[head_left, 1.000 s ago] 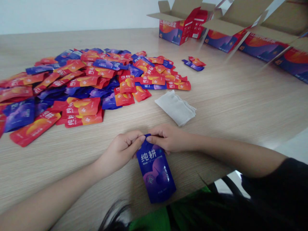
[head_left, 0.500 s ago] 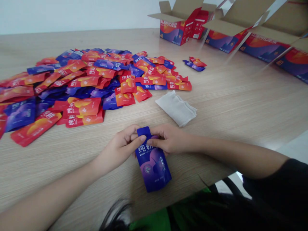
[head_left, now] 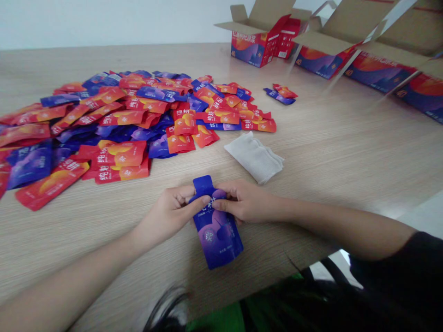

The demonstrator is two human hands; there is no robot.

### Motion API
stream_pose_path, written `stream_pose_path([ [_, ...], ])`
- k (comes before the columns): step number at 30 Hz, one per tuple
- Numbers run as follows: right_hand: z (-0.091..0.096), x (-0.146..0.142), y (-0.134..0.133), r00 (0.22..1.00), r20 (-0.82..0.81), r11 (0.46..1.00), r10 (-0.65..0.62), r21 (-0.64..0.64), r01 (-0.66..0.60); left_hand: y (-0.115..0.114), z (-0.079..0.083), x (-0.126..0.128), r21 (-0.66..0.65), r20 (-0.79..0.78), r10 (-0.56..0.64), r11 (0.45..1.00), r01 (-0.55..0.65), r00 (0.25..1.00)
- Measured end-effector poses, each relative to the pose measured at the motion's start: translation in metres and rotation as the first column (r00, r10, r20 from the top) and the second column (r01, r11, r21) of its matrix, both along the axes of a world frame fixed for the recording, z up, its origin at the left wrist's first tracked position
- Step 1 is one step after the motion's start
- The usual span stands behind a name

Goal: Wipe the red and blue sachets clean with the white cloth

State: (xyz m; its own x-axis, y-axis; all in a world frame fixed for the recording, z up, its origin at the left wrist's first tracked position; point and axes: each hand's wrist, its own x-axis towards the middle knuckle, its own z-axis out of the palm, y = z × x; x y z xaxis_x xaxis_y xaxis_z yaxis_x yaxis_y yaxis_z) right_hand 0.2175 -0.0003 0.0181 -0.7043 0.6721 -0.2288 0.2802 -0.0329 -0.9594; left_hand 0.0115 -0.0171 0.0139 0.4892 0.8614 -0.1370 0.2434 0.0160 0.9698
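A blue-purple pouch [head_left: 216, 230] with white characters lies on the wooden table [head_left: 346, 147] in front of me. My left hand [head_left: 171, 212] pinches its upper part from the left, thumb on top. From the right, my right hand [head_left: 242, 200] grips the same upper part. The pouch's top end sticks up between my fingers. Both hands rest on the table near its front edge.
A large heap of red-orange and blue pouches [head_left: 114, 120] covers the table's left side. A folded white cloth [head_left: 254, 157] lies just beyond my hands. Two loose pouches [head_left: 280, 93] sit farther back. Several open cardboard boxes [head_left: 263, 37] line the back right.
The blue pouch has slid away from me between my fingers. Both hands now grip it lower down, so its top end shows above them.
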Motion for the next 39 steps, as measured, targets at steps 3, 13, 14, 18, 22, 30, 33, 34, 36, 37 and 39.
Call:
stream_pose_path([
  [3,-0.002,-0.001,-0.001,0.999,-0.041,0.999,-0.036,-0.008,0.036,-0.001,-0.002,-0.001,-0.016,0.041,-0.013,1.0,0.014,0.999],
  [13,0.001,0.002,0.004,0.994,0.057,0.995,0.097,-0.038,-0.095,-0.004,-0.005,0.003,-0.011,0.1,0.096,0.995,-0.095,0.99],
  [14,0.001,0.002,0.003,0.996,0.062,0.998,0.068,0.006,-0.069,-0.003,-0.005,0.003,-0.019,0.105,0.098,0.995,-0.097,0.99],
  [18,0.0,-0.002,0.001,0.999,-0.035,0.996,-0.015,0.086,0.018,0.003,-0.002,0.0,-0.046,0.149,0.091,0.995,-0.085,0.985],
  [22,-0.004,-0.003,0.001,0.997,-0.053,0.994,-0.065,0.083,0.069,0.006,0.0,-0.003,-0.096,0.093,-0.023,0.995,0.032,0.995],
  [30,-0.002,0.002,0.005,0.997,-0.031,0.99,0.065,-0.121,-0.068,-0.009,-0.003,0.004,-0.072,0.119,0.108,0.992,-0.1,0.987],
  [33,-0.003,0.002,0.004,0.992,-0.117,0.991,0.047,-0.121,-0.062,-0.007,-0.004,0.004,-0.064,0.102,0.122,0.991,-0.116,0.987],
  [34,-0.004,0.002,0.004,0.988,-0.15,0.99,0.027,-0.132,-0.047,-0.005,-0.003,0.003,-0.063,0.098,0.117,0.992,-0.111,0.988],
  [36,-0.005,0.0,0.004,0.98,-0.199,0.988,-0.015,-0.156,-0.016,0.0,-0.002,0.002,-0.063,0.093,0.081,0.995,-0.075,0.992],
  [37,-0.006,-0.001,0.003,0.976,-0.215,0.988,-0.032,-0.156,-0.002,0.002,-0.002,0.001,-0.061,0.083,0.042,0.997,-0.037,0.996],
  [39,-0.006,-0.002,0.003,0.973,-0.226,0.989,-0.053,-0.145,0.021,0.005,0.0,0.0,-0.056,0.046,-0.034,0.998,0.036,0.998],
])
